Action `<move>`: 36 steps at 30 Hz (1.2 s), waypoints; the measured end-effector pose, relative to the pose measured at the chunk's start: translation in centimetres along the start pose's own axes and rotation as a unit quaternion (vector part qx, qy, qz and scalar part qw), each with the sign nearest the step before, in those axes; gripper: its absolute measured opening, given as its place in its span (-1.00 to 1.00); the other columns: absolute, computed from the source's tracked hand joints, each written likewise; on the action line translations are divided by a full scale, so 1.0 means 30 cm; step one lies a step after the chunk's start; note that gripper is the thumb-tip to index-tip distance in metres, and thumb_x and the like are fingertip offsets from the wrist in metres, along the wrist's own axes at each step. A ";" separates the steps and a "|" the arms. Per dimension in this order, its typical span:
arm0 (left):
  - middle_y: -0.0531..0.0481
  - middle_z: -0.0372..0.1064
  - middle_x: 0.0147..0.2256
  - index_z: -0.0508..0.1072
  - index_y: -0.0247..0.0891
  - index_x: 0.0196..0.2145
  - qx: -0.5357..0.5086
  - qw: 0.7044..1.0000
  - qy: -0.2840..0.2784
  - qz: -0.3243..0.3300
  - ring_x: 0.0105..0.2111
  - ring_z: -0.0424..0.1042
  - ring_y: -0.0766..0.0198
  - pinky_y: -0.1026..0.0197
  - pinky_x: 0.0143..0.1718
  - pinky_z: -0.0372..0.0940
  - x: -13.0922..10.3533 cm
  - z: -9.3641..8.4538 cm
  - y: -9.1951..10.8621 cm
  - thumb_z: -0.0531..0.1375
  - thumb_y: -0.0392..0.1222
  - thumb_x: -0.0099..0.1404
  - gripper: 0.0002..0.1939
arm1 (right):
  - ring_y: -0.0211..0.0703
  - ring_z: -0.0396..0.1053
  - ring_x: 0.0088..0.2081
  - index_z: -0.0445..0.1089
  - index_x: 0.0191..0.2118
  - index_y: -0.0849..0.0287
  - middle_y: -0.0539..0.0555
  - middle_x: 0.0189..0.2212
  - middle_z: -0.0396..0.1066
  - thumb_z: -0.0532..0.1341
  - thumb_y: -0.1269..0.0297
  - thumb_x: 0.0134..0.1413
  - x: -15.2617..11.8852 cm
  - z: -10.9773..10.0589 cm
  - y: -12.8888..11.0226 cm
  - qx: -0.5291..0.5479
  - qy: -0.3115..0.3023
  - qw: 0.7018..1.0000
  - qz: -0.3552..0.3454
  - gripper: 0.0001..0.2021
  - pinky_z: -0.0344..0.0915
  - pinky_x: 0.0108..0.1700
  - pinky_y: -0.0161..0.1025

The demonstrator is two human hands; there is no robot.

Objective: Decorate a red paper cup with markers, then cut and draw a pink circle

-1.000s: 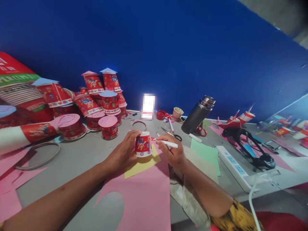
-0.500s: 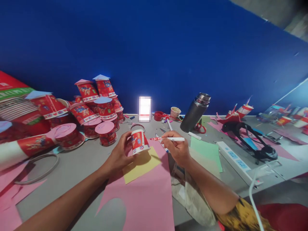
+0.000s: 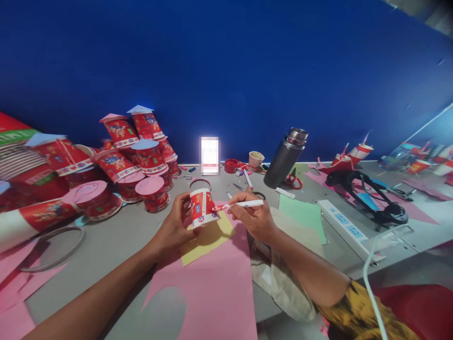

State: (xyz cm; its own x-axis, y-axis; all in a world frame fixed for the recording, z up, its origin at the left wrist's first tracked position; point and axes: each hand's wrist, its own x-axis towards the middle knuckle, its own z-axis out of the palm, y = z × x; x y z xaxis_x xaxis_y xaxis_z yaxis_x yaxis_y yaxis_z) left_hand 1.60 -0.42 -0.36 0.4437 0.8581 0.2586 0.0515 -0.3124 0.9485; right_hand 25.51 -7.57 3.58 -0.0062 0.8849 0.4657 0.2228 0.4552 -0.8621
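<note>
My left hand (image 3: 176,222) is closed round a red and white patterned paper cup (image 3: 201,207), held upside down and slightly tilted above the paper. In my right hand (image 3: 253,215) is a white marker (image 3: 249,203), its red-patterned end pointing left at the cup's side. That end is at or very close to the cup; whether it touches I cannot tell. Beneath the cup lies a yellow paper piece (image 3: 207,243) on a large pink sheet (image 3: 219,293), which has a round cut-out near its front left.
Paper cups with pink and blue paper tops (image 3: 152,191) are stacked at the left. A dark thermos (image 3: 286,158) stands behind my right hand. Farther right lie green paper (image 3: 302,217), a power strip (image 3: 348,231) and black headphones (image 3: 368,198). Several markers and a tape roll (image 3: 200,184) lie near the wall.
The marker has moved left, and its end is now against or very near the cup. The cup has turned a little in my left hand. The view has shifted slightly.
</note>
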 end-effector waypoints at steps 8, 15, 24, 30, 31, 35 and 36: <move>-0.37 0.32 0.28 0.16 -0.13 0.20 -0.072 0.997 -0.009 -0.038 0.32 0.36 -0.28 -0.36 0.35 0.26 -0.003 -0.007 -0.019 0.60 -0.06 -0.03 -0.03 | -0.28 0.38 -0.48 0.47 -0.34 0.13 -0.01 -0.47 0.46 0.30 0.14 0.27 0.029 -0.028 -0.009 -0.022 0.030 0.999 -0.014 -0.80 0.32 -0.40 -0.32; -0.35 0.31 0.26 0.17 -0.12 0.15 -0.072 0.997 -0.028 -0.031 0.31 0.37 -0.24 -0.31 0.33 0.30 -0.008 0.014 0.006 0.57 -0.11 -0.02 -0.10 | -0.28 0.41 -0.49 0.50 -0.24 0.14 0.01 -0.44 0.49 0.35 -0.04 0.27 0.021 -0.013 -0.016 0.053 0.035 0.998 -0.013 -0.69 0.33 -0.42 -0.32; -0.26 0.33 0.22 0.15 -0.10 0.14 -0.063 0.996 -0.044 -0.037 0.28 0.41 -0.16 -0.25 0.31 0.34 -0.017 0.021 0.027 0.54 -0.20 -0.01 -0.12 | -0.26 0.39 -0.47 0.50 -0.27 0.15 -0.02 -0.49 0.47 0.30 0.14 0.29 0.016 -0.014 -0.011 -0.034 -0.003 0.999 -0.030 -0.81 0.29 -0.39 -0.30; -0.29 0.36 0.22 0.17 -0.11 0.15 -0.054 0.996 -0.057 -0.048 0.25 0.44 -0.18 -0.24 0.27 0.38 -0.017 0.019 0.052 0.56 -0.10 0.01 -0.12 | -0.26 0.41 -0.45 0.49 -0.25 0.12 -0.01 -0.43 0.48 0.27 0.13 0.33 0.030 -0.031 0.005 -0.033 0.045 0.997 -0.050 -0.82 0.33 -0.35 -0.29; -0.28 0.37 0.21 0.19 -0.11 0.14 -0.060 0.995 -0.063 -0.048 0.24 0.45 -0.17 -0.22 0.26 0.39 -0.018 0.021 0.058 0.56 -0.10 0.01 -0.14 | -0.25 0.41 -0.45 0.50 -0.23 0.12 -0.01 -0.42 0.49 0.28 0.10 0.33 0.029 -0.029 0.009 -0.026 0.044 0.998 -0.047 -0.80 0.34 -0.36 -0.29; -0.26 0.38 0.21 0.21 -0.10 0.14 -0.063 0.995 -0.068 -0.046 0.23 0.47 -0.13 -0.15 0.24 0.42 -0.025 0.032 0.065 0.56 -0.16 0.01 -0.16 | -0.23 0.44 -0.43 0.52 -0.19 0.12 0.02 -0.39 0.52 0.30 0.04 0.33 0.023 -0.016 0.016 -0.034 0.031 0.998 -0.050 -0.76 0.34 -0.37 -0.28; -0.26 0.38 0.21 0.21 -0.09 0.14 -0.060 0.995 -0.071 -0.045 0.23 0.47 -0.12 -0.14 0.24 0.42 -0.026 0.033 0.064 0.56 -0.17 0.02 -0.16 | -0.22 0.44 -0.43 0.52 -0.19 0.12 0.02 -0.40 0.52 0.29 0.04 0.34 0.022 -0.015 0.014 -0.036 0.025 0.998 -0.052 -0.76 0.34 -0.36 -0.28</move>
State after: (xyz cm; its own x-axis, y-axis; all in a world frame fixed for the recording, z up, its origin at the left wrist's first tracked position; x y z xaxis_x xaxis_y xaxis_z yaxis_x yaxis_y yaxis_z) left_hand 2.25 -2.10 1.08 0.5642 0.8115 0.1523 -0.0077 -0.1792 0.9838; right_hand 26.05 -6.84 3.62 0.0148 0.8270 0.5620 0.2930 0.5338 -0.7932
